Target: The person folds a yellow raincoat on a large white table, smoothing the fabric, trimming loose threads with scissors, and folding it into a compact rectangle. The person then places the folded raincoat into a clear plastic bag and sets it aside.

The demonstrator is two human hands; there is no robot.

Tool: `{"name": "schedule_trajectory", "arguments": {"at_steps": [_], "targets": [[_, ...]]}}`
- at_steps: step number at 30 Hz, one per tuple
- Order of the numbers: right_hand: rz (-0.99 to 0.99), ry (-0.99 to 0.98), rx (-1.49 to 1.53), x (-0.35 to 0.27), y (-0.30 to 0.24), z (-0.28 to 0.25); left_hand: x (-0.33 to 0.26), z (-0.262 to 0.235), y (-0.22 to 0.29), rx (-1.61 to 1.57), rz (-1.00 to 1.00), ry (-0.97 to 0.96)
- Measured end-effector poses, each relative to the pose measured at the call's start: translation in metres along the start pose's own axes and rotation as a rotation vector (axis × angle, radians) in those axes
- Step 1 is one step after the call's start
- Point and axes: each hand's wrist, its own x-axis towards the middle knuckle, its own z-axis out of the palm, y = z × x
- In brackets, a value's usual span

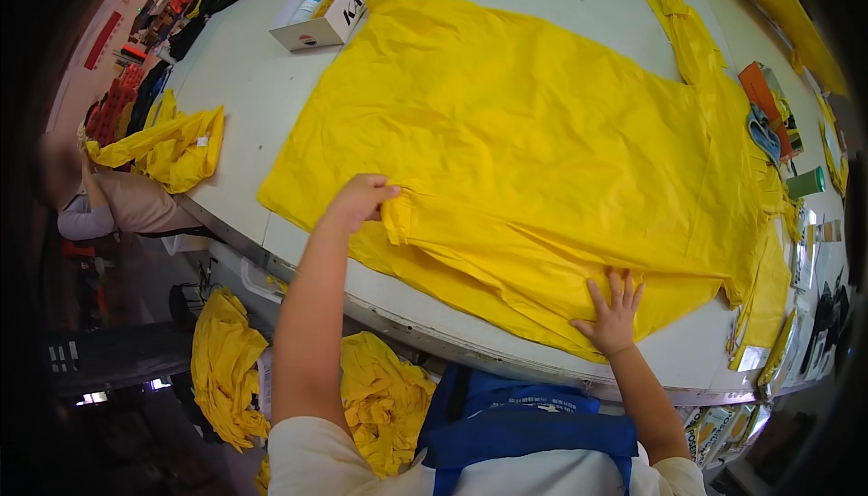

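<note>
A large yellow garment of thin, smooth cloth (542,116), which looks like a raincoat, lies spread over the white table. One sleeve (692,39) stretches away from me at the far right. The other sleeve (488,234) lies along the near side, its gathered cuff (398,217) toward the left. My left hand (364,199) pinches the cloth at this cuff. Further right, my right hand (615,313) rests flat on the garment's near part with fingers spread, holding nothing.
An open white box (330,3) with small items stands at the far left. A person (127,202) at the left edge handles another yellow garment (185,148). An orange box (768,107) and a green cup-like item (805,182) stand at right. Yellow cloth (384,401) is heaped below the table edge.
</note>
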Motion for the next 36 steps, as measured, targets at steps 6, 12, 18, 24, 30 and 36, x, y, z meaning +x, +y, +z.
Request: {"name": "schedule_trajectory", "arguments": {"at_steps": [6,12,18,24,30,36], "targets": [[0.068,-0.055,-0.036,0.005,-0.001,-0.005,0.022,-0.033,0.001,-0.142,-0.013,0.003],[0.228,-0.004,0.036,0.007,0.01,0.003,0.004,0.02,-0.065,0.215,0.435,0.788],[0.547,-0.017,0.002,0.027,0.007,-0.006,-0.016,0.067,-0.076,-0.32,0.365,0.482],[0.68,0.084,-0.08,0.022,0.029,0.027,-0.015,-0.015,-0.094,0.645,0.779,0.491],[0.7,0.062,-0.131,0.022,0.023,0.025,-0.011,-0.017,-0.076,0.477,0.542,0.515],[0.65,0.015,-0.228,0.024,0.011,0.02,0.016,0.032,-0.012,0.695,0.393,0.475]]}}
